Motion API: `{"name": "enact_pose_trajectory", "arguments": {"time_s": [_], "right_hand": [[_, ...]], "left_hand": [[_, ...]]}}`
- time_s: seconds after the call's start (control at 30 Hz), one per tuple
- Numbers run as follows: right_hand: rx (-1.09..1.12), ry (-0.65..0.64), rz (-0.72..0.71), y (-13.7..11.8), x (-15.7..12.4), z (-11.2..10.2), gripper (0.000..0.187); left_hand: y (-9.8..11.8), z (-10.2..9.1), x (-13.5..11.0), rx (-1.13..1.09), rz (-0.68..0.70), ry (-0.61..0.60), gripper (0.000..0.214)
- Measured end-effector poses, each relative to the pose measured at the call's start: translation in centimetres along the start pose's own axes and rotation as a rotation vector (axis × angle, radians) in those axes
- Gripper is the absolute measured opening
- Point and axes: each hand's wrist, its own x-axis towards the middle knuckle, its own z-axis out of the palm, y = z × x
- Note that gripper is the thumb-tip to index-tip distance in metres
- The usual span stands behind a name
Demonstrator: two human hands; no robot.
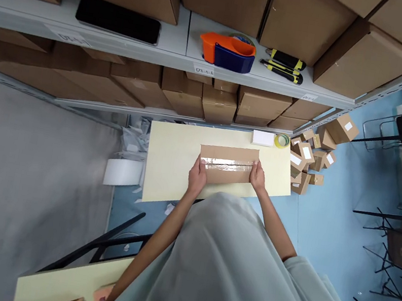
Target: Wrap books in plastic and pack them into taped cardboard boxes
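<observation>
Between my two hands is a brown cardboard box [225, 176], with shiny clear tape running lengthwise along the seam on top. My left hand [198, 174] grips its left end, thumb on the top face. At the opposite end, my right hand [258, 176] holds the box the same way. Below the box lies a pale yellow tabletop [171, 166]; whether the box rests on it or is slightly raised, I cannot tell. Behind it on the table are a white box [262, 138] and a roll of tape [281, 141].
A shelf [180, 44] ahead bears large cartons, a black phone [118, 19], an orange and blue tape dispenser [228, 51] and utility knives [284, 67]. Small labelled boxes [306, 153] are heaped on the floor at right. A white roll [122, 173] stands left of the table.
</observation>
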Motion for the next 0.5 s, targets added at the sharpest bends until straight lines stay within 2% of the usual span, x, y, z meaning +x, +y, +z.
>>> {"name": "enact_pose_trajectory", "arguments": {"time_s": [0.2, 0.33, 0.5], "right_hand": [[-0.041, -0.042, 0.205, -0.2, -1.2, -0.8, 0.097], [-0.021, -0.008, 0.177, 0.0, -2.4, -0.8, 0.100], [0.039, 0.011, 0.066, -0.3, -2.9, -0.8, 0.085]], "left_hand": [[-0.4, -0.6, 0.1, -0.167, -0.004, -0.038, 0.066], [-0.9, -1.7, 0.6, -0.164, 0.005, -0.119, 0.066], [-0.3, -1.6, 0.0, -0.133, 0.001, -0.084, 0.072]]}}
